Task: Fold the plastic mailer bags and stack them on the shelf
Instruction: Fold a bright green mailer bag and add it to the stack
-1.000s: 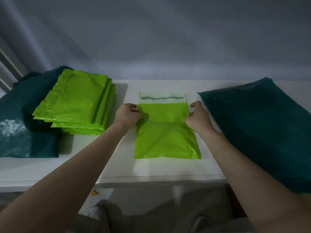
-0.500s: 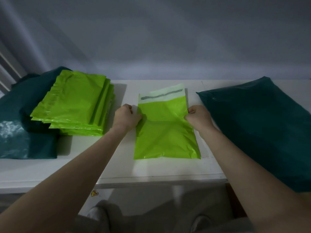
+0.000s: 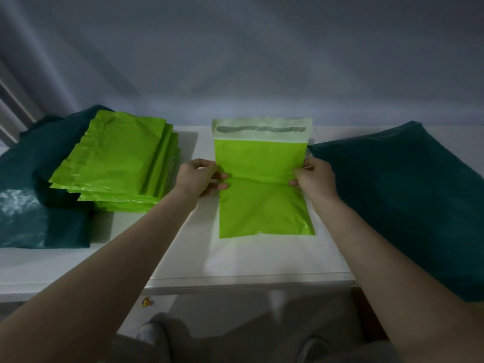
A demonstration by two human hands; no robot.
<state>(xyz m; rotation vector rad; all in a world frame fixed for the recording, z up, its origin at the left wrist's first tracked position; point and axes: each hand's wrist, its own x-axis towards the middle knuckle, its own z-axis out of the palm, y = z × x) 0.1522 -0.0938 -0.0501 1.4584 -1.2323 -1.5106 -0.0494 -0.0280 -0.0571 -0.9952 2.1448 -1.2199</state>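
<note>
Leftmost, a dark teal bag (image 3: 31, 205) lies on the white shelf (image 3: 235, 268), with a stack of folded green mailers (image 3: 115, 163) resting partly on it. Bare shelf separates that stack from the left hand (image 3: 200, 178), which pinches the left edge of the green mailer (image 3: 262, 195) at a crease. Its far half with the pale flap stands raised; the near half lies flat, short of the shelf's front edge. The right hand (image 3: 314, 179) pinches the opposite edge, just beside a second teal bag (image 3: 408, 200).
</note>
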